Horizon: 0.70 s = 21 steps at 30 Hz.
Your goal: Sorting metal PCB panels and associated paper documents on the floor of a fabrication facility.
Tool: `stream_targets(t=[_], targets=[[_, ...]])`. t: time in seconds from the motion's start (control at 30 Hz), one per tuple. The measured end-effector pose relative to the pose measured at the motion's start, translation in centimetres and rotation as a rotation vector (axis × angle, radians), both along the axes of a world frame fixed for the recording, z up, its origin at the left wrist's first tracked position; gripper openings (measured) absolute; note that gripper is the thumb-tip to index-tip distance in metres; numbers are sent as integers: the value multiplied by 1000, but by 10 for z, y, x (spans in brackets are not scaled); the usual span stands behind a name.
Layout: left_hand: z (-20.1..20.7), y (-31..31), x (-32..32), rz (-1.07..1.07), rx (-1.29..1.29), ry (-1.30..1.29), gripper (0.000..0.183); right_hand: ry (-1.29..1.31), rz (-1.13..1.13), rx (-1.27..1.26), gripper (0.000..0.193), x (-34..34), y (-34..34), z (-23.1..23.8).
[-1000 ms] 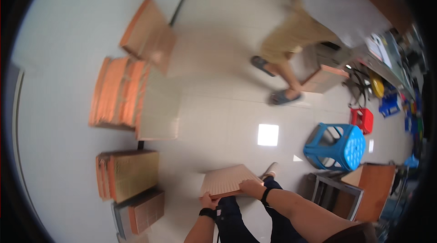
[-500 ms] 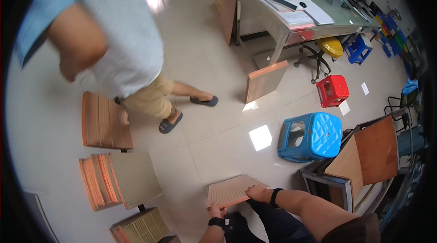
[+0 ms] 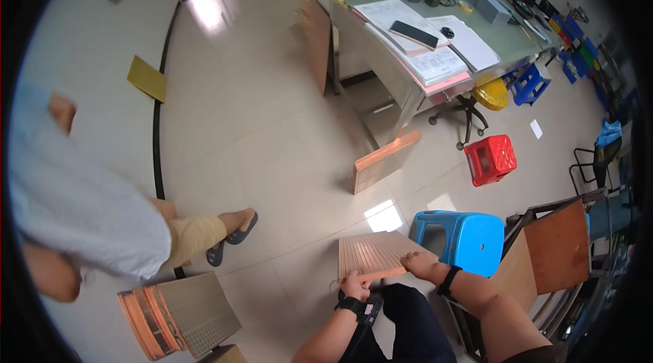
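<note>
A flat, copper-coloured ribbed panel [image 3: 377, 254] with orange edges is held in front of my legs, tilted, close to the blue stool [image 3: 469, 244]. My left hand [image 3: 355, 287] grips its near left edge, thumb on top. Over its right edge are closed the fingers of my right hand [image 3: 423, 266]. Both wrists wear dark bands. What lies under the panel is hidden.
Stacked orange-edged panels [image 3: 178, 319] lean at the lower left; another panel [image 3: 384, 161] stands near the desk [image 3: 408, 101]. At the left a person in a light shirt [image 3: 88, 206] stands beside the stacks. A red stool [image 3: 491, 160] and a wood-topped frame [image 3: 558, 247] are to the right.
The panel in my hands has come up and to the right in view, closer to the blue stool. The other person now appears further left and lower, and my view has shifted.
</note>
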<state>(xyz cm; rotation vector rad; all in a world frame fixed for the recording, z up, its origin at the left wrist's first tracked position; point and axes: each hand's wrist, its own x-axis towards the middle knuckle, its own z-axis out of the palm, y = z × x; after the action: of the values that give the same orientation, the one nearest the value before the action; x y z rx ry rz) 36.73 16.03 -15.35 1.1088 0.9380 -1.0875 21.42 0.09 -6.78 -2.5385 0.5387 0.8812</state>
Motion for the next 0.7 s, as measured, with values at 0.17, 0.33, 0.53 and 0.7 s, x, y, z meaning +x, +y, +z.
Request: stream_targets(t=[0.17, 0.33, 0.53, 0.7], targets=[[-13, -102, 9, 29, 16, 91, 33, -61, 36, -80, 19, 11, -112, -18], [-33, -186, -6, 146, 16, 47, 31, 94, 121, -48, 20, 20, -212, -49], [-55, -284, -15, 352, -16, 49, 35, -25, 282, -137, 16, 20, -311, -105], [-55, -324, 4, 301, -25, -11, 19, 60, 347, -66, 15, 51, -354, -93]])
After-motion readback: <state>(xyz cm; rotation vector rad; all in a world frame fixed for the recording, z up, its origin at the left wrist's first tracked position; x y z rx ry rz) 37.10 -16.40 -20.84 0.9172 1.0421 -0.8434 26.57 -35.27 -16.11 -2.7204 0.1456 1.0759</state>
